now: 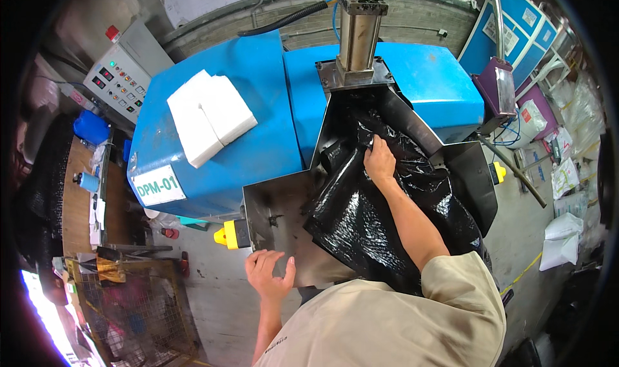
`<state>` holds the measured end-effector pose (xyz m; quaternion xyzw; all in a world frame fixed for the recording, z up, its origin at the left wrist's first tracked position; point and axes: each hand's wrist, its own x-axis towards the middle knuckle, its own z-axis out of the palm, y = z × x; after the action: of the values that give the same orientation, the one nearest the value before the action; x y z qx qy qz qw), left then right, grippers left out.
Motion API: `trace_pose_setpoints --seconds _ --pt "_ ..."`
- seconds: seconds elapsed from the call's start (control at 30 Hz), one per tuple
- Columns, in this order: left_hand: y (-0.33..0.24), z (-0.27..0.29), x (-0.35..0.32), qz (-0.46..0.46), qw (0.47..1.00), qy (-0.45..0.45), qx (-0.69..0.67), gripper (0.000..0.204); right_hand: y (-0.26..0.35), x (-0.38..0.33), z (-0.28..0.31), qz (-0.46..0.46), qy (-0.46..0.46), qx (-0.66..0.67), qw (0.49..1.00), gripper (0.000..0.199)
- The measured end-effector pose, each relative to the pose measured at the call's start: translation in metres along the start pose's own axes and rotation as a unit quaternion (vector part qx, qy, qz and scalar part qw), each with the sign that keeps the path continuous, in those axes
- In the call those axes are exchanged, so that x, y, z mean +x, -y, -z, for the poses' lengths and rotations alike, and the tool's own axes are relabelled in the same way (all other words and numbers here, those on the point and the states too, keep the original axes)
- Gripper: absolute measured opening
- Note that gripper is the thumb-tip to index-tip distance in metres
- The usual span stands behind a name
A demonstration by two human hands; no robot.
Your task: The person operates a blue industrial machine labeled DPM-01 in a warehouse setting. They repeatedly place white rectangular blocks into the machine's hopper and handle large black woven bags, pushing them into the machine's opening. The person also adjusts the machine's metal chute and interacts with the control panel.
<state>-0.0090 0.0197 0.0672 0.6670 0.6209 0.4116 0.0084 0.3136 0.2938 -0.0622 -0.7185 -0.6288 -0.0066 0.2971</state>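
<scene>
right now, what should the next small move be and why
Perhaps bring the left hand over to gather the black plastic where it spreads loosely: that hand looks empty by the edge of the metal trough, while only the right hand is on the plastic.

That's a beige shirt (380, 322) at five o'clock, short sleeve (461, 283) loose at four. Small dark lettering (277, 342) sits near six.

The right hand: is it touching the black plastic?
Touching: the head view shows the right hand against the black plastic, with no gap visible between them.
</scene>
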Motion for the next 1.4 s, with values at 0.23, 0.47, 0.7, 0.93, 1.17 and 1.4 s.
trace_pose_setpoints --seconds 0.23,0.47,0.7,0.93,1.17,1.4 --pt "0.001 -0.002 0.001 -0.004 1.000 0.025 0.015 0.021 -0.004 0.024 -0.061 -0.033 0.004 -0.004 0.999 0.046" --pt "-0.003 -0.004 0.002 0.015 0.998 0.049 0.030 0.023 0.008 0.039 -0.079 -0.045 0.057 0.031 0.997 0.036" --pt "-0.003 -0.003 0.002 0.029 0.997 0.058 0.039 0.024 0.011 0.044 -0.079 -0.069 0.065 0.051 0.994 0.033" --pt "-0.005 -0.005 0.004 0.029 0.998 0.048 0.039 0.023 0.009 0.048 -0.084 -0.076 0.065 0.056 0.993 0.036" --pt "-0.004 -0.005 0.003 0.032 0.997 0.052 0.040 0.023 0.009 0.052 -0.085 -0.082 0.079 0.067 0.991 0.043" --pt "-0.004 -0.005 0.002 0.027 0.998 0.051 0.040 0.023 0.006 0.053 -0.090 -0.086 0.079 0.077 0.990 0.047"
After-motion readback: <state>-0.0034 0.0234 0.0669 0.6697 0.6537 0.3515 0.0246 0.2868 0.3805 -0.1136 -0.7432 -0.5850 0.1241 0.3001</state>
